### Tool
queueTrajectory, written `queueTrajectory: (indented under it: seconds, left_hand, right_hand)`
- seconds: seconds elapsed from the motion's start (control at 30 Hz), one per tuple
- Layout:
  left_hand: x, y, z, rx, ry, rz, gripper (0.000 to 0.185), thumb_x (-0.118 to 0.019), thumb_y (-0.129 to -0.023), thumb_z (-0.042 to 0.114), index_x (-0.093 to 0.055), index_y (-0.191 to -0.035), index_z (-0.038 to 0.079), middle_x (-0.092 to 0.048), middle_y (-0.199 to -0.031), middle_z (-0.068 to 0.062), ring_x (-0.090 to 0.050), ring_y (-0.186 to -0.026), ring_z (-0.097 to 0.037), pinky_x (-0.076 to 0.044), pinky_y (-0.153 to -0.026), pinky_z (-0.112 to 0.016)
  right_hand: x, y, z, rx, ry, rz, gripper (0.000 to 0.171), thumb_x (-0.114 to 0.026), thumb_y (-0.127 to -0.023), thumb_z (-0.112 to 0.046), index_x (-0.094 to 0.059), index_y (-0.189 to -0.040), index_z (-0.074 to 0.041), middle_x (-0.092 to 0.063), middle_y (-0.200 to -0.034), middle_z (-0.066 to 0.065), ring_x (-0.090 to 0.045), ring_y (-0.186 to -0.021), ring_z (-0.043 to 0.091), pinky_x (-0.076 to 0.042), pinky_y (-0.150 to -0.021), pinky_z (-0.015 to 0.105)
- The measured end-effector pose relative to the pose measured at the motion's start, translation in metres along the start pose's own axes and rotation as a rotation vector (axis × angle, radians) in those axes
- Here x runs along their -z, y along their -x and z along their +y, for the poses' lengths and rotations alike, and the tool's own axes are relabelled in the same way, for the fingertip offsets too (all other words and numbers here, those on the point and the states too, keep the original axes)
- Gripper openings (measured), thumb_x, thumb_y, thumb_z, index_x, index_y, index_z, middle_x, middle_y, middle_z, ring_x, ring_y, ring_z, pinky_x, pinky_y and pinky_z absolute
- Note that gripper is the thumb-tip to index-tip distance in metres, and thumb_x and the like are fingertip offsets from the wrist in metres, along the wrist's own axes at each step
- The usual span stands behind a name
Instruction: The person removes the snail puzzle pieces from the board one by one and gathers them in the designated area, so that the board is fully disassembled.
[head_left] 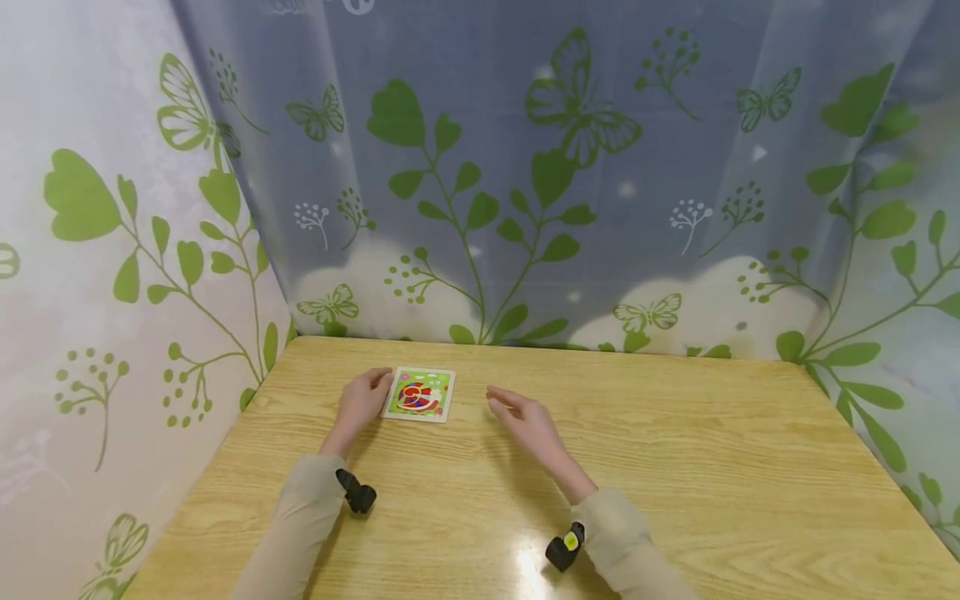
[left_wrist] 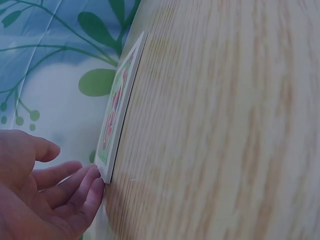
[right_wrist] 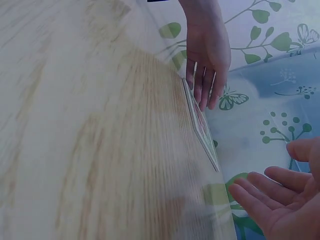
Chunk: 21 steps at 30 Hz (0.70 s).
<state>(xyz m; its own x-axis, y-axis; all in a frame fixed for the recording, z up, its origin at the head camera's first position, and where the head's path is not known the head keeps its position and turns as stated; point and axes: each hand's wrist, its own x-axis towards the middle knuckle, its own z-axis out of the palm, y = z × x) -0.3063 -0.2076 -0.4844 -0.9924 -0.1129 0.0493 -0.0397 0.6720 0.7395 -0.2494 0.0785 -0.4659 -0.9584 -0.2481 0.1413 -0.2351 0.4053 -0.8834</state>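
Observation:
A small flat picture board (head_left: 418, 394) with a green, red and blue snail picture in a white frame lies on the wooden table (head_left: 675, 467). My left hand (head_left: 365, 397) has straight fingers touching the board's left edge; in the left wrist view the fingertips (left_wrist: 95, 186) meet the corner of the board (left_wrist: 116, 117). My right hand (head_left: 522, 414) hovers to the right of the board with relaxed fingers and holds nothing. In the right wrist view the right hand (right_wrist: 280, 205) is apart from the board (right_wrist: 201, 125), and the left hand (right_wrist: 207, 55) lies at the board's far side.
Curtains (head_left: 525, 167) printed with green leaves and butterflies close in the table at the back and both sides. A black wrist camera (head_left: 357, 493) sits on the left forearm and another wrist camera (head_left: 564, 548) on the right.

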Motion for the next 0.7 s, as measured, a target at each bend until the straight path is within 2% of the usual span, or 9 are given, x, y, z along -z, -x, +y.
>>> queueTrajectory:
  seconds: [0.13, 0.3, 0.47, 0.7]
  left_hand:
    - [-0.001, 0.001, 0.002, -0.009, 0.004, -0.001, 0.04, -0.045, -0.097, 0.031, -0.055, -0.127, 0.007, -0.056, -0.126, -0.016, -0.048, -0.12, -0.033, -0.039, -0.099, -0.048]
    - [-0.002, 0.002, 0.003, -0.016, 0.006, -0.008, 0.039, -0.046, -0.096, 0.03, -0.056, -0.126, 0.007, -0.058, -0.123, -0.016, -0.05, -0.117, -0.033, -0.041, -0.097, -0.048]
    - [-0.004, 0.003, 0.004, -0.008, 0.029, -0.007, 0.038, -0.046, -0.096, 0.03, -0.056, -0.125, 0.007, -0.059, -0.122, -0.016, -0.053, -0.115, -0.031, -0.044, -0.095, -0.046]
    - [-0.009, 0.005, 0.008, -0.028, 0.078, -0.033, 0.039, -0.049, -0.095, 0.031, -0.057, -0.124, 0.007, -0.064, -0.113, -0.014, -0.062, -0.098, -0.025, -0.052, -0.08, -0.038]
  right_hand:
    - [-0.005, -0.006, 0.002, -0.058, -0.119, -0.038, 0.045, -0.048, -0.095, -0.033, -0.05, -0.132, -0.008, -0.057, -0.128, 0.01, -0.058, -0.11, 0.027, -0.052, -0.087, 0.036]
    - [-0.009, -0.012, 0.004, -0.11, -0.265, -0.089, 0.046, -0.047, -0.097, -0.027, -0.046, -0.133, 0.0, -0.053, -0.129, 0.018, -0.053, -0.115, 0.034, -0.049, -0.09, 0.042]
    - [-0.013, -0.015, 0.004, -0.142, -0.32, -0.105, 0.045, -0.045, -0.097, -0.024, -0.043, -0.134, 0.003, -0.051, -0.13, 0.021, -0.053, -0.115, 0.034, -0.047, -0.091, 0.043]
    - [-0.019, -0.018, 0.001, -0.173, -0.385, -0.1, 0.047, -0.045, -0.097, -0.023, -0.04, -0.135, 0.006, -0.048, -0.131, 0.023, -0.051, -0.116, 0.035, -0.046, -0.093, 0.042]
